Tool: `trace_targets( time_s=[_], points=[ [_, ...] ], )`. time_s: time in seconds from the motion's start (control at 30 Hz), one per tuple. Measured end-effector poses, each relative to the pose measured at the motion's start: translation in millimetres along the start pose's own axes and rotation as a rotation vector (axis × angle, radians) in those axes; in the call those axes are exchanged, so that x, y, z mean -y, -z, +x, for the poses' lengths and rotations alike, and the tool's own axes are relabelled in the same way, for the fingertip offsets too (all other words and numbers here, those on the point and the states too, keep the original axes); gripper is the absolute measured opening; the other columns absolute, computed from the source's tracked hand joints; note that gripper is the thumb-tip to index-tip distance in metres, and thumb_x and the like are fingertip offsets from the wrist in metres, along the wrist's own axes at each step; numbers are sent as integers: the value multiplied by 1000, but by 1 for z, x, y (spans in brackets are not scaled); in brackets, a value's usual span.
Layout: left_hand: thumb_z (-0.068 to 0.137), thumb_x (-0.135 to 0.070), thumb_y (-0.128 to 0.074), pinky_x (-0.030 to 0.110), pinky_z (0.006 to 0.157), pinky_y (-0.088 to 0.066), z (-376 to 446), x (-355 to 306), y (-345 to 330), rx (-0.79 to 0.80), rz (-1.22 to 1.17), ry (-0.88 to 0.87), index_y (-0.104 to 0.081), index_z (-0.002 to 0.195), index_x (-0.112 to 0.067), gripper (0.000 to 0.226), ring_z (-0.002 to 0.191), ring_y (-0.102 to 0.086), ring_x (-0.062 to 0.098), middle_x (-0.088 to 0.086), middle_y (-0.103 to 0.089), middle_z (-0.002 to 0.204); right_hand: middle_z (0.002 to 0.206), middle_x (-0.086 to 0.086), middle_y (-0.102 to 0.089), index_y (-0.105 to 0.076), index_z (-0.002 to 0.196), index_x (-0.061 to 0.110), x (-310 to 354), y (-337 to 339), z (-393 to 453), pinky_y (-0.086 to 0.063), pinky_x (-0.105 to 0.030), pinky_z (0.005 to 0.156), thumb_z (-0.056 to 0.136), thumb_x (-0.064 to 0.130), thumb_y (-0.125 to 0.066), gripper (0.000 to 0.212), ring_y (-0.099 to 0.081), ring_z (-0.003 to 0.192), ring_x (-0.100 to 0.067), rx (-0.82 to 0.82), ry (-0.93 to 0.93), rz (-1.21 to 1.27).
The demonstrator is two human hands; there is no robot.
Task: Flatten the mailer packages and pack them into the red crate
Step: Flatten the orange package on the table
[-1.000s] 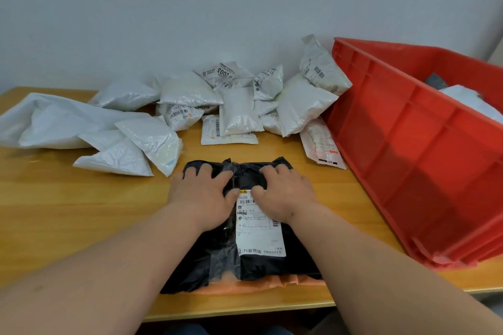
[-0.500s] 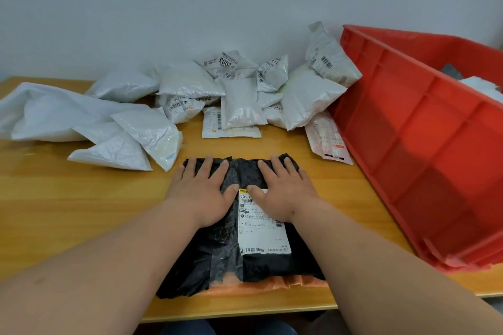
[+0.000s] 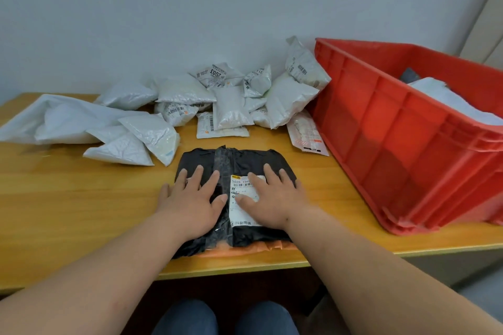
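Note:
A black mailer package (image 3: 239,160) with a white shipping label and a strip of clear tape lies flat near the table's front edge. An orange edge shows under its near side. My left hand (image 3: 194,198) rests palm down on its left half, fingers spread. My right hand (image 3: 272,198) lies palm down on the label, fingers spread. Neither hand grips anything. The red crate (image 3: 402,144) stands at the right, with a white package (image 3: 446,100) inside it.
A pile of several white and silver mailer packages (image 3: 231,106) lies along the wall behind the black one. A large crumpled white bag (image 3: 54,119) is at the far left. A flat pink-printed mailer (image 3: 307,136) lies beside the crate. The wooden table (image 3: 68,204) ends just below my wrists.
Both hands slid from the black mailer's far edge toward me, fingers uncurling to lie flat. The far end of the package now shows, lying flatter.

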State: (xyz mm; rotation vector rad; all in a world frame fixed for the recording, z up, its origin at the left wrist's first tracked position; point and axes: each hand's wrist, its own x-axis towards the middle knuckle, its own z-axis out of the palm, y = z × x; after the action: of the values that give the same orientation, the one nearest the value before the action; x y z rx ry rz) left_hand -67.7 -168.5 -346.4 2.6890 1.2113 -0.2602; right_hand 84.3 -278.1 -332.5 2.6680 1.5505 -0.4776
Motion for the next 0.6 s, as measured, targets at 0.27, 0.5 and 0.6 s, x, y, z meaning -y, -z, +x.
trace_targets(
  time_s=[0.27, 0.5, 0.6],
  points=[
    [93, -69, -4, 49, 121, 4, -15, -5, -23, -76, 8, 10, 13, 151, -45, 66, 149, 20, 26, -5, 17, 162, 165, 3, 18, 7, 156, 42, -2, -30, -14, 10, -58, 119, 87, 82, -8, 81, 20, 150, -30, -63, 33, -82],
    [93, -69, -5, 48, 122, 5, -16, -5, -24, -106, -3, 4, 13, 152, -43, 67, 149, 20, 26, -4, 17, 163, 165, 4, 17, 6, 156, 42, -2, -28, -16, 9, -57, 119, 88, 81, -11, 79, 20, 150, -29, -64, 34, -51],
    [92, -72, -16, 44, 123, -3, -17, -1, -17, -142, -107, 46, 10, 154, -38, 76, 150, 15, 28, -2, 15, 163, 166, 4, 10, -1, 157, 41, -5, -17, -20, 1, -55, 120, 96, 68, -24, 70, 11, 152, -26, -162, -8, 80]
  ],
)
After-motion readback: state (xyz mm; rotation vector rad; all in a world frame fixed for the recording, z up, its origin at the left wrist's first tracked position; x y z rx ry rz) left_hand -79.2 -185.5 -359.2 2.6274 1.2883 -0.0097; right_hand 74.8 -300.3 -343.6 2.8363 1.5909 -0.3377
